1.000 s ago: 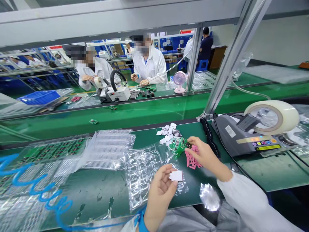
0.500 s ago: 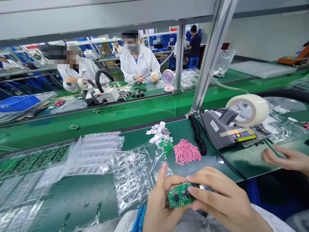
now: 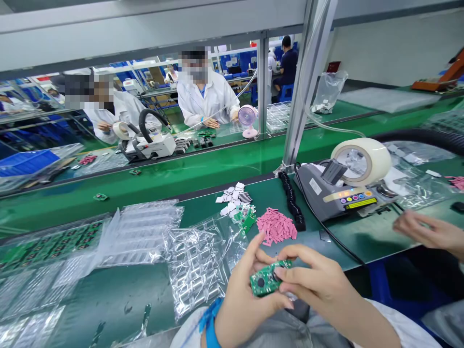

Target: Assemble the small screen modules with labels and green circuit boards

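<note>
A small green circuit board [image 3: 266, 279] is held between both hands close to my body, below the table edge. My left hand [image 3: 244, 297] grips it from the left with fingers curled under and the index finger raised. My right hand [image 3: 315, 280] pinches its right end and presses on top. On the green mat beyond lie a pile of pink strips [image 3: 276, 225], small white pads [image 3: 232, 195] and another green board [image 3: 246, 217].
A tape dispenser [image 3: 337, 193] with a large white roll [image 3: 360, 160] stands at the right, with a black cable [image 3: 326, 232] trailing from it. Clear plastic trays [image 3: 195, 263] cover the left. Another person's hand [image 3: 427, 232] reaches in at right. Workers sit across the green conveyor [image 3: 181, 176].
One second ago my right hand was at the pink strips and my left held a white pad. Both hands have since come together on the green board near my body, and shifted it slightly.
</note>
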The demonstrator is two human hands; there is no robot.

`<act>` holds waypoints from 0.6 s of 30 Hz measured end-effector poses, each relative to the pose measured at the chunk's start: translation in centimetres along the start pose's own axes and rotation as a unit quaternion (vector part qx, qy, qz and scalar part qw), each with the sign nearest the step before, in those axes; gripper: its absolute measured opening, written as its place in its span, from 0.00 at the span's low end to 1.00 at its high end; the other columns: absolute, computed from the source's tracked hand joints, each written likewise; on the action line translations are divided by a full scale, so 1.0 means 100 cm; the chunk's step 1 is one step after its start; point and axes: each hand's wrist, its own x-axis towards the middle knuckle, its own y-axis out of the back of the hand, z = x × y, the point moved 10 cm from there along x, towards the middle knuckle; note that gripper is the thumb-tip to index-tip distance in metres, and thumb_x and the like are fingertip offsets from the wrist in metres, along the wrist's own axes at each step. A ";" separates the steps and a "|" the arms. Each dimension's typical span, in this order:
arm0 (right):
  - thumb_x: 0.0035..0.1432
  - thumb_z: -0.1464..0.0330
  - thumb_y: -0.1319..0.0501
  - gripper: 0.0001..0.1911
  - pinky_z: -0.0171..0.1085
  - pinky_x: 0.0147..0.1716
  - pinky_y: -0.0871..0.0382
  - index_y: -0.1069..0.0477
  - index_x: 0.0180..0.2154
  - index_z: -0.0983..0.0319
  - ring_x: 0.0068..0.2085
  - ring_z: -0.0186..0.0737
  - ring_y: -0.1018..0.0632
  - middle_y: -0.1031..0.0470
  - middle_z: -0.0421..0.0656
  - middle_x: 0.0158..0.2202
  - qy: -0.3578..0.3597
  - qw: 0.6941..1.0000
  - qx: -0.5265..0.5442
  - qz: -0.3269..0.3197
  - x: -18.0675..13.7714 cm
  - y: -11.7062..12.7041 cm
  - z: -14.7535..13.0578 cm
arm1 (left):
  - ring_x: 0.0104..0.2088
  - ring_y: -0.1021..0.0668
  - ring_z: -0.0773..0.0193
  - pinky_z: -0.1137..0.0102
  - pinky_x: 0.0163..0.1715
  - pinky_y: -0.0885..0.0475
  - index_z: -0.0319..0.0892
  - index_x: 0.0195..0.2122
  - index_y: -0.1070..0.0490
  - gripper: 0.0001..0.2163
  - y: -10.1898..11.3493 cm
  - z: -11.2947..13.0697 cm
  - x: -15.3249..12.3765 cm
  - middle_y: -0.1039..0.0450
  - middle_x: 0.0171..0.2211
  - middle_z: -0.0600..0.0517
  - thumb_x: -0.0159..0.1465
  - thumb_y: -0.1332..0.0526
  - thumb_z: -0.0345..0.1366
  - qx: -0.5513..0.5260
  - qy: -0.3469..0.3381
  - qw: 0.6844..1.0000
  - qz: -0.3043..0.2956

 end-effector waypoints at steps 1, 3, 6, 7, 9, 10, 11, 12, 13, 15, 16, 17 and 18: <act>0.63 0.71 0.47 0.09 0.33 0.30 0.26 0.28 0.36 0.61 0.35 0.36 0.25 0.28 0.47 0.38 0.019 1.000 -0.019 0.005 0.001 0.000 0.001 | 0.42 0.28 0.59 0.65 0.43 0.31 0.55 0.58 0.43 0.42 -0.002 -0.006 0.004 0.33 0.42 0.51 0.41 0.27 0.37 -0.043 0.035 0.998 -0.012; 0.64 0.70 0.48 0.09 0.37 0.36 0.26 0.29 0.41 0.62 0.39 0.39 0.25 0.27 0.48 0.39 0.054 0.998 -0.041 0.005 0.002 -0.002 0.004 | 0.42 0.29 0.58 0.63 0.41 0.30 0.52 0.58 0.43 0.38 -0.005 -0.021 0.011 0.34 0.43 0.50 0.45 0.30 0.45 -0.140 0.116 0.983 -0.023; 0.64 0.67 0.48 0.15 0.38 0.41 0.27 0.36 0.51 0.64 0.43 0.40 0.25 0.26 0.48 0.40 0.057 0.996 -0.055 -0.047 0.003 -0.011 0.016 | 0.34 0.28 0.65 0.66 0.37 0.31 0.46 0.55 0.40 0.28 -0.008 -0.040 0.018 0.32 0.36 0.51 0.54 0.35 0.42 -0.194 0.213 0.957 -0.023; 0.64 0.66 0.47 0.18 0.38 0.41 0.26 0.39 0.54 0.64 0.43 0.41 0.25 0.26 0.48 0.41 0.049 0.994 -0.061 -0.077 0.003 -0.015 0.021 | 0.32 0.28 0.67 0.69 0.35 0.32 0.44 0.52 0.37 0.25 -0.009 -0.043 0.021 0.31 0.34 0.52 0.53 0.34 0.39 -0.182 0.226 0.957 -0.033; 0.60 0.64 0.42 0.25 0.37 0.39 0.25 0.43 0.57 0.63 0.43 0.42 0.24 0.26 0.48 0.43 0.037 0.987 -0.079 -0.134 0.003 -0.024 0.029 | 0.30 0.29 0.70 0.73 0.31 0.35 0.42 0.48 0.34 0.24 -0.012 -0.044 0.028 0.30 0.30 0.54 0.49 0.32 0.35 -0.143 0.226 0.961 -0.070; 0.57 0.65 0.39 0.29 0.36 0.38 0.25 0.44 0.58 0.63 0.43 0.42 0.24 0.26 0.47 0.43 0.041 0.983 -0.087 -0.159 0.003 -0.028 0.030 | 0.29 0.28 0.71 0.74 0.30 0.36 0.41 0.46 0.32 0.24 -0.014 -0.046 0.032 0.29 0.28 0.54 0.47 0.30 0.34 -0.124 0.226 0.962 -0.088; 0.54 0.65 0.36 0.32 0.36 0.37 0.24 0.44 0.58 0.63 0.42 0.43 0.23 0.26 0.47 0.43 0.047 0.978 -0.095 -0.178 0.003 -0.031 0.032 | 0.28 0.28 0.71 0.74 0.30 0.36 0.41 0.45 0.31 0.24 -0.016 -0.048 0.035 0.29 0.27 0.55 0.45 0.29 0.33 -0.108 0.230 0.962 -0.103; 0.52 0.66 0.33 0.34 0.35 0.35 0.24 0.43 0.58 0.62 0.40 0.43 0.23 0.25 0.46 0.42 0.053 0.975 -0.101 -0.188 0.003 -0.033 0.033 | 0.27 0.28 0.71 0.74 0.29 0.36 0.41 0.43 0.30 0.24 -0.018 -0.051 0.038 0.29 0.25 0.56 0.43 0.29 0.32 -0.094 0.238 0.960 -0.116; 0.50 0.67 0.33 0.35 0.34 0.34 0.24 0.43 0.57 0.62 0.39 0.42 0.22 0.24 0.45 0.41 0.056 0.975 -0.105 -0.189 0.002 -0.034 0.035 | 0.26 0.28 0.71 0.73 0.29 0.36 0.40 0.40 0.29 0.23 -0.019 -0.055 0.041 0.29 0.23 0.56 0.41 0.28 0.31 -0.083 0.245 0.958 -0.127; 0.52 0.66 0.34 0.33 0.35 0.37 0.24 0.43 0.58 0.62 0.40 0.43 0.22 0.24 0.46 0.42 0.069 0.977 -0.121 -0.158 -0.001 -0.032 0.042 | 0.24 0.28 0.71 0.73 0.28 0.35 0.37 0.34 0.28 0.19 -0.016 -0.062 0.053 0.29 0.21 0.56 0.39 0.28 0.31 -0.060 0.251 0.957 -0.136; 0.54 0.65 0.36 0.32 0.36 0.39 0.24 0.43 0.58 0.62 0.43 0.45 0.23 0.25 0.47 0.44 0.076 0.979 -0.137 -0.130 -0.006 -0.030 0.047 | 0.23 0.28 0.71 0.73 0.27 0.35 0.36 0.32 0.27 0.18 -0.011 -0.066 0.063 0.29 0.21 0.56 0.39 0.28 0.31 -0.045 0.250 0.958 -0.131; 0.56 0.63 0.38 0.31 0.37 0.40 0.24 0.43 0.58 0.62 0.44 0.47 0.23 0.26 0.48 0.47 0.081 0.980 -0.154 -0.093 -0.012 -0.028 0.053 | 0.23 0.28 0.71 0.74 0.25 0.36 0.35 0.32 0.27 0.18 -0.001 -0.068 0.074 0.29 0.21 0.55 0.40 0.28 0.31 -0.028 0.245 0.962 -0.117; 0.57 0.61 0.40 0.30 0.39 0.41 0.24 0.44 0.59 0.61 0.46 0.49 0.24 0.27 0.49 0.49 0.085 0.980 -0.171 -0.057 -0.021 -0.026 0.060 | 0.22 0.29 0.71 0.75 0.23 0.36 0.35 0.35 0.27 0.18 0.013 -0.070 0.089 0.29 0.21 0.55 0.42 0.29 0.32 -0.008 0.237 0.967 -0.093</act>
